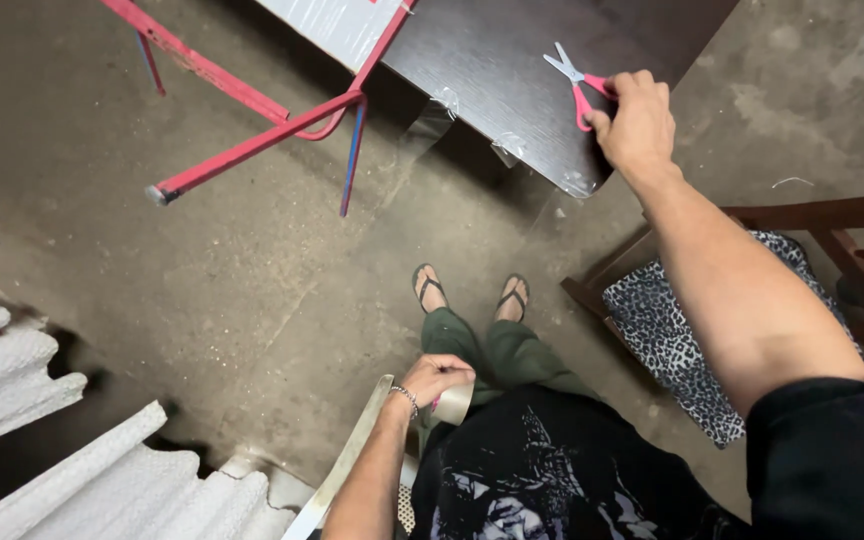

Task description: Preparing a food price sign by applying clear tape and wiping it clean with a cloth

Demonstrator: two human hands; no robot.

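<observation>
My right hand (640,120) reaches forward to a dark tabletop (492,60) and grips the pink handles of small scissors (574,82), whose open blades rest on the table. Down by my waist, my left hand (436,378), with a bracelet on the wrist, is closed around a roll of clear tape (455,402). Several strips of clear tape (432,120) hang from the table's near edge. My feet in sandals (470,290) stand on the concrete floor below.
A red metal frame (252,140) leans at the upper left. A wooden chair with a spotted cushion (672,340) stands at the right. White corrugated foam pieces (12,370) lie at the lower left, and a pale flat strip (347,460) runs beside my left arm.
</observation>
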